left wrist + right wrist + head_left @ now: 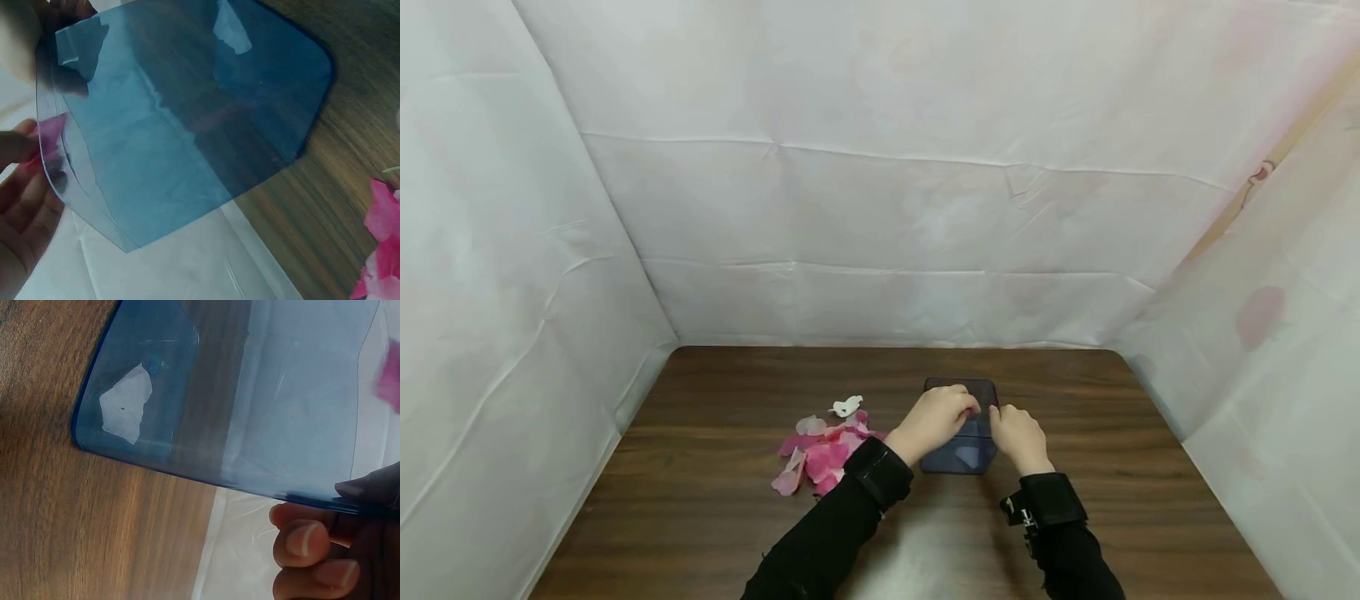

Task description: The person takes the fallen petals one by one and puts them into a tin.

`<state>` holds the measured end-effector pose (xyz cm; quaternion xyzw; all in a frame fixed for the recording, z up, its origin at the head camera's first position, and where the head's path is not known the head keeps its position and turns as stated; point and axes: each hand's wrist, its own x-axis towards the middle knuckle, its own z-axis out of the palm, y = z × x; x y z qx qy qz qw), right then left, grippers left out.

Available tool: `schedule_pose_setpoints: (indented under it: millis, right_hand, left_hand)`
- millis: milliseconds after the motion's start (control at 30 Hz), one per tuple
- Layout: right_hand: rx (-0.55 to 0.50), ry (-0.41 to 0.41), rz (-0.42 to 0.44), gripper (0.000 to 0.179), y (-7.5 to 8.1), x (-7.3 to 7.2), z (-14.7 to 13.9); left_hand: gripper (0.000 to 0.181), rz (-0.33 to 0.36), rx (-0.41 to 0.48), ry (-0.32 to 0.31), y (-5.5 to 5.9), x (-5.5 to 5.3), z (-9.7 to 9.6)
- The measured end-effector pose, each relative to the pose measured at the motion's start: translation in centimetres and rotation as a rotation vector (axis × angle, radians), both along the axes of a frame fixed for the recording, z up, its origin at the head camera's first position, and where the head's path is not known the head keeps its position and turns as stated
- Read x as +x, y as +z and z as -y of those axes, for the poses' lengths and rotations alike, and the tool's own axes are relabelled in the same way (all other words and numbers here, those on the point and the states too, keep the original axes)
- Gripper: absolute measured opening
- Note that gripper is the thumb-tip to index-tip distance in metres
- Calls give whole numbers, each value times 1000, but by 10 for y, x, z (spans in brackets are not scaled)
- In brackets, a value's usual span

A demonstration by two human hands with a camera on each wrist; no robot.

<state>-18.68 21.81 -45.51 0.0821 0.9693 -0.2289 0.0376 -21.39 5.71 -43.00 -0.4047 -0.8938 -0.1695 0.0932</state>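
My left hand (935, 419) pinches a pink petal (50, 140) at the open end of a see-through blue plastic container (961, 458). In the left wrist view the petal overlaps the container's clear rim. My right hand (1018, 437) grips the container's side near that rim, thumb on one face of the wall and fingers on the other (315, 550). Toward the container's base shows a white, ragged-edged piece (128, 403). To the left of the container lies a loose heap of pink and pale petals (827, 454).
A small white cut-out shape (847, 406) lies just behind the petal heap. The brown wood-grain table (715, 500) is bordered at the back and both sides by white sheeting (880, 217). Black bands (880, 475) circle both wrists.
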Motion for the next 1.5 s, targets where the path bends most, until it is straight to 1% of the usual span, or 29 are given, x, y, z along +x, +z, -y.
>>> schedule_pose_setpoints:
  millis: [100,167,233,267,400,500,600,667,733,800,867,933,967,1000,1067,1100,1167,1200,1300,1333,1400,1500]
  right_hand:
    - [-3,10,-3,42,-2,0,2]
    - [-2,18,-7,41,-2,1,3]
    - [1,23,-10,41,-2,1,4]
    - [-2,23,-12,41,-2,1,4]
    - [-7,29,-19,42,0,0,5]
    - [0,26,-20,41,0,0,4]
    - [11,28,-29,40,0,1,3]
    - [5,32,-26,40,1,1,2]
    - [-2,35,-25,40,3,1,1]
    - [-4,36,-20,41,4,1,0]
    - [-6,37,-25,41,5,0,-1]
    - [-1,42,-36,40,6,-1,-2]
    - [2,43,-41,40,6,-1,-3]
    - [-2,43,-37,39,6,-1,-4]
    - [-2,39,-32,39,6,-1,-6]
    - [-2,37,-29,39,6,0,-7]
    - [-6,30,-19,39,6,0,-7]
    - [-11,28,-15,40,5,1,-7]
    - [-14,31,-26,40,5,2,-4]
    - [-12,30,-30,40,5,2,-3]
    - [-12,33,-33,40,5,3,-2]
    - [-1,34,-41,40,5,3,-1]
  left_hand:
    - [16,49,-104,1,0,0,-1]
    - [18,89,-154,0,0,0,0]
    - [20,121,-170,-8,0,1,1]
    - [21,126,-168,-12,-1,1,2]
    - [21,103,-100,-24,-2,3,11]
    - [20,56,-46,-40,-4,6,22]
    - [20,12,10,-41,-4,10,38]
    - [20,-5,62,-13,-4,11,52]
    - [21,1,128,44,-7,10,68]
    - [22,23,189,137,-13,8,85]
    - [20,36,221,247,-24,3,102]
    - [16,35,210,329,-38,0,115]
    - [14,23,197,348,-44,0,119]
    - [12,-1,174,351,-51,0,122]
    - [7,-67,135,321,-62,1,124]
    - [6,-101,117,309,-67,3,124]
    - [8,-137,75,305,-73,6,122]
    - [11,-133,45,315,-76,8,121]
    - [24,-73,-50,367,-82,11,119]
    - [25,-65,-80,376,-85,11,119]
    - [23,-65,-110,385,-90,11,119]
    - [11,-114,-107,392,-95,11,118]
